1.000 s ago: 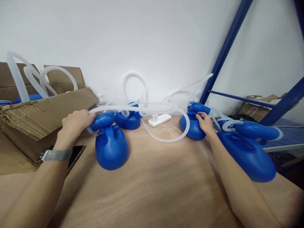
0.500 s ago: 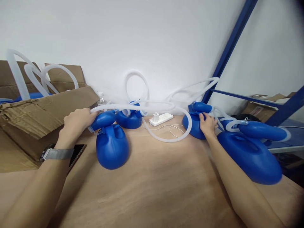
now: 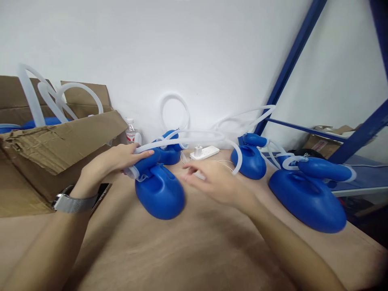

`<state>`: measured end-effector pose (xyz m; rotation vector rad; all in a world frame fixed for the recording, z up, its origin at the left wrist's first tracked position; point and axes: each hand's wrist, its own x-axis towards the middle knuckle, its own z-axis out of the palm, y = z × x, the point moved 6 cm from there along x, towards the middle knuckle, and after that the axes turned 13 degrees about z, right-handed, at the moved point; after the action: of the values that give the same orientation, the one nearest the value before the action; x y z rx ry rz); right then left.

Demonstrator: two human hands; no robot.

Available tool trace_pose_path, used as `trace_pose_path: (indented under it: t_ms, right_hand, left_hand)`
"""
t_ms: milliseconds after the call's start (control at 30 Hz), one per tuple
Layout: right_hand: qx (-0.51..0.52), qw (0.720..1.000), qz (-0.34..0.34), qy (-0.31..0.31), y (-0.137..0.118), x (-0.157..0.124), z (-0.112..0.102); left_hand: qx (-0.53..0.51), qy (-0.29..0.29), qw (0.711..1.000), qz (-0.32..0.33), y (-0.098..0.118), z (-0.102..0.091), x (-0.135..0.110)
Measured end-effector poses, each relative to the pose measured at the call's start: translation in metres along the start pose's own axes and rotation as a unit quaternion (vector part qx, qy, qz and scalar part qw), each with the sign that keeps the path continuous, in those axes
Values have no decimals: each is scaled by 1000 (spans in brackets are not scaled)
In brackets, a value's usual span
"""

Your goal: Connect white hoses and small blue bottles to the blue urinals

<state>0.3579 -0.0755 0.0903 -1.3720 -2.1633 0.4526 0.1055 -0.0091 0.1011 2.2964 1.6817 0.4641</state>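
Observation:
My left hand point(image 3: 121, 157) lies over the neck of a blue plastic jug point(image 3: 162, 194), thumb along the near side and fingers wrapped round behind it. The jug rests tilted on the table, with a translucent white hose point(image 3: 182, 140) looping away from its neck. To its right, my right hand point(image 3: 215, 182) hovers above the table, slightly blurred. Its fingers are loosely bent and apart, with nothing between them. A second jug point(image 3: 171, 155) stands behind the first. Two more, a smaller-looking jug point(image 3: 251, 165) and a nearer jug point(image 3: 306, 198), sit on the right.
An open cardboard box point(image 3: 69, 137) on the left holds more hoses and blue parts. A plastic bottle point(image 3: 130, 131), a white power strip point(image 3: 204, 152) and its cord lie along the wall. A blue metal frame point(image 3: 287, 68) rises at the right. A dark flat device point(image 3: 101, 196) lies under my left wrist.
My right hand has left the far right jug and swung left to beside the front jug. That jug has turned and shifted right under my left hand, its hose moving along.

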Motion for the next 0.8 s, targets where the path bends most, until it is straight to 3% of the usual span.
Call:
trace_pose_path:
  t_ms: [67,133,233,333,433,500,567,633,700,800]
  right_hand:
    - [-7,999,5,-40,-8,-2,36]
    - [-12,999,25,-26,4,3,57]
    - [10,999,40,-10,36,15,70]
    - [39,998,40,8,64,21,66]
    - [42,997,51,46,82,20,56]
    - [26,996,66,62,86,18,53]
    - [-16,994,81,69,84,16,51]
    - [-71,990,96,71,80,15,50]
    - [-113,985,106,71,76,14,50]
    - [-140,983,98,70,70,10,46]
  left_hand:
    - [-35,-53,998,11,20,14,-7]
    - [-53,-83,994,52,41,25,-13]
    - [-30,-89,987,131,65,35,-17]
    - [61,-62,968,235,74,42,-15]
    - [144,16,947,286,71,58,-15]
    - [193,120,926,300,70,71,-23]
    - [245,224,874,354,77,91,-38]
    - [284,274,824,406,84,115,-53]
    - [284,327,809,396,86,126,-60]
    - [253,386,801,381,90,125,-64]
